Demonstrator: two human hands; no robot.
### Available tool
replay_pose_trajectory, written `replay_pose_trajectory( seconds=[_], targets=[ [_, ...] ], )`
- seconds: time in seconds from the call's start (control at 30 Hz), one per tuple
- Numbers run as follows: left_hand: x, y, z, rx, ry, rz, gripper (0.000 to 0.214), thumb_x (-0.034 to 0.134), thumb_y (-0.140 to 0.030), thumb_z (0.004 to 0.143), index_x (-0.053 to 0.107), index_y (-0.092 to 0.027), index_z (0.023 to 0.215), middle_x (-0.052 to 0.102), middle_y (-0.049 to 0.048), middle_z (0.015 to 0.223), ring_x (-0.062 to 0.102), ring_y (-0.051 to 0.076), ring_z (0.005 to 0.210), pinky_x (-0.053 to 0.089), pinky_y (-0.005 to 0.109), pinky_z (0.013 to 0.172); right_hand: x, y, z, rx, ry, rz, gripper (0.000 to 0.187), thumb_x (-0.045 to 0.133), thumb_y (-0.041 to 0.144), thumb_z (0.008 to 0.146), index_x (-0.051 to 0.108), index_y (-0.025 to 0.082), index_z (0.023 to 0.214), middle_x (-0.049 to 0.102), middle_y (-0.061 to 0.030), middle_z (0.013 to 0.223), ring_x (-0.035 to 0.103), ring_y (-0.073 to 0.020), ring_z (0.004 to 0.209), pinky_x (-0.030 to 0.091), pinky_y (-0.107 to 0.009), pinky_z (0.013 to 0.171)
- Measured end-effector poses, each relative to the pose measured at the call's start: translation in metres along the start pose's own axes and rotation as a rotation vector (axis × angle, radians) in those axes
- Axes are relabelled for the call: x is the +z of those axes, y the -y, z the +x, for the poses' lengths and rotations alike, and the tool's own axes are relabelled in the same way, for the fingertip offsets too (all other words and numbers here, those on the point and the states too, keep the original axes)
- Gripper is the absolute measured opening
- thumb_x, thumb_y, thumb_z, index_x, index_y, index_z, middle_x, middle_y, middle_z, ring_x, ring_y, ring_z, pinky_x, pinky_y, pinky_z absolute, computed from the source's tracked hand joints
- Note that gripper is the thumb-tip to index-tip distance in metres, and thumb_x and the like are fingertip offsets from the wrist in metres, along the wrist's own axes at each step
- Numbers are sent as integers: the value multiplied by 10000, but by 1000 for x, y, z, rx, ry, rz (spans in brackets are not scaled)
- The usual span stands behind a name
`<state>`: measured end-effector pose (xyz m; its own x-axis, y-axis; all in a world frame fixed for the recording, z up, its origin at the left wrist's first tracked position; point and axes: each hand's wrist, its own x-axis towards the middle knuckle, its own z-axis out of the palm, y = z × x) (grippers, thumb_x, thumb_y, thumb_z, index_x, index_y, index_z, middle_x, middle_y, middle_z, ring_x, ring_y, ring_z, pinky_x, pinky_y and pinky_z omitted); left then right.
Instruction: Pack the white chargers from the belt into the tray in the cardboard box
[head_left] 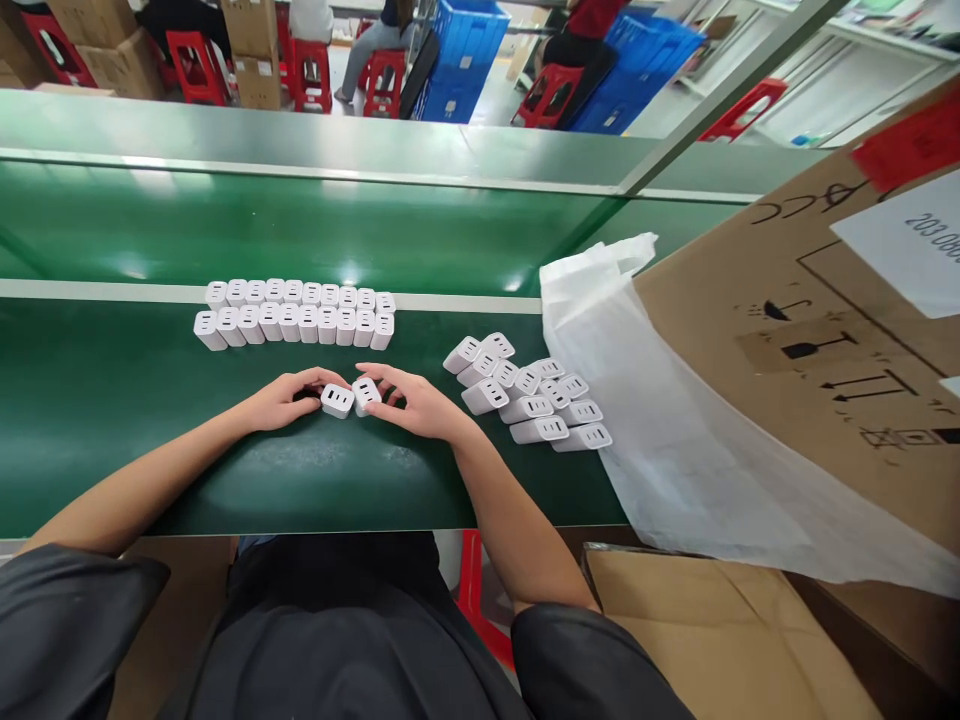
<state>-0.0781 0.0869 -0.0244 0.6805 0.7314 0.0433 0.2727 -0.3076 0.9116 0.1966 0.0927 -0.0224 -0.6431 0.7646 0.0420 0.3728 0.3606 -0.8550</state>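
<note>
My left hand is closed round the side of a white charger, whose slotted face points up. Close beside it, my right hand grips a second white charger between thumb and fingers. Both chargers are at the near middle of the green work surface. Beyond my hands, several white chargers stand in two tidy rows. To the right of my right hand lies a loose cluster of several more chargers, tilted and with their slots showing.
A large cardboard box with a white plastic liner leans at the right, beside the loose chargers. An open carton sits below the table edge. Behind the green conveyor are red stools, blue crates and seated people.
</note>
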Motion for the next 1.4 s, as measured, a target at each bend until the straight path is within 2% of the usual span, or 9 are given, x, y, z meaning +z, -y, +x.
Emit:
replay_pose_trajectory(
  seconds=[0.13,0.27,0.37,0.53,0.7,0.93,1.03,1.17,1.4],
  targets=[
    [5,1,-11,-46,-156,-5,413,450,-219,930,528,-222,1336,564,112,1406,589,227,1247,543,401,1011,20,0,6,-73,11,40,500,590,424,934,548,215,1386,647,-82,1254,623,-173,927,582,-325,778],
    [13,2,-13,-102,-319,242,372,388,-192,933,602,-190,1237,693,72,1122,666,178,994,559,352,916,27,0,6,-88,77,44,511,620,449,925,549,246,1389,657,-71,1241,627,-178,939,576,-334,806],
    [18,4,-14,-101,-368,345,341,377,-192,951,624,-192,1186,698,48,1106,656,153,911,545,316,878,29,2,5,-94,110,57,507,642,452,915,558,255,1374,668,-64,1208,626,-178,922,572,-338,808],
    [19,5,-15,-83,-349,237,334,358,-241,1007,616,-198,1214,699,41,1085,636,135,861,524,274,823,37,2,4,-156,40,105,506,683,435,900,553,233,1346,643,-84,1234,611,-162,862,561,-322,760],
    [17,6,-15,-53,-361,73,407,364,-440,1042,592,-181,1256,697,67,1071,628,152,902,512,274,807,38,-1,2,-197,54,99,635,722,455,868,463,273,1419,594,-95,1315,603,-166,863,563,-340,753],
    [17,12,-13,67,-277,28,710,300,-737,949,579,-174,1279,690,107,1067,619,195,901,506,296,725,37,-2,-1,-228,73,67,653,697,403,899,397,291,1468,571,-92,1318,598,-165,868,581,-359,805],
    [15,12,-14,127,-219,57,814,413,-821,855,513,-203,1374,667,110,1146,629,218,952,514,302,743,37,-2,-1,-236,70,59,669,704,365,898,378,303,1479,558,-92,1346,598,-170,885,583,-358,809],
    [16,10,-16,124,-87,261,1083,703,-778,688,283,-263,1543,602,123,1325,612,300,1145,500,396,947,37,-4,-2,-242,65,61,678,698,343,904,361,329,1492,548,-78,1376,597,-171,894,582,-366,832],
    [21,11,-16,117,-65,368,1082,725,-667,763,140,-267,1580,583,140,1369,607,312,1197,501,420,969,37,-5,-3,-222,81,66,664,684,342,914,359,325,1493,538,-88,1395,599,-172,888,591,-382,842]
  ],
)
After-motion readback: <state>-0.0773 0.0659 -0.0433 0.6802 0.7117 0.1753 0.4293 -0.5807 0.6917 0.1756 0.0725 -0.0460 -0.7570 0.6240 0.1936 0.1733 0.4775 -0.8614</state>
